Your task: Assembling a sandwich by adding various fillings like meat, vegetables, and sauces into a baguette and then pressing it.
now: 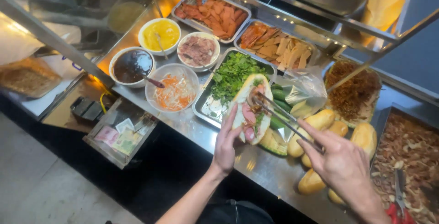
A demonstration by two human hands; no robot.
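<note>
Steel tongs sit pinched in our right hand, the fingers closed around their handles, and the tips reach into the split bread roll where slices of pink meat and some green herbs already lie. Our left hand cups that roll from below, its grip closed on the crust, thumb up along the near side, holding it just above the steel table. Right behind the roll stands a metal tray of leafy green herbs, and beside it cucumber pieces under a clear plastic bag. Plain bread rolls are heaped on the table near our right hand, with scissors with red handles lying in a tray of brown shreds at the far right. Further left we see a bowl of shredded carrot and white radish, a bowl of dark sauce, a bowl of yellow spread and a bowl of pinkish paste. Trays of sliced meats line the back, and a small open drawer of banknotes hangs below the table edge.
</note>
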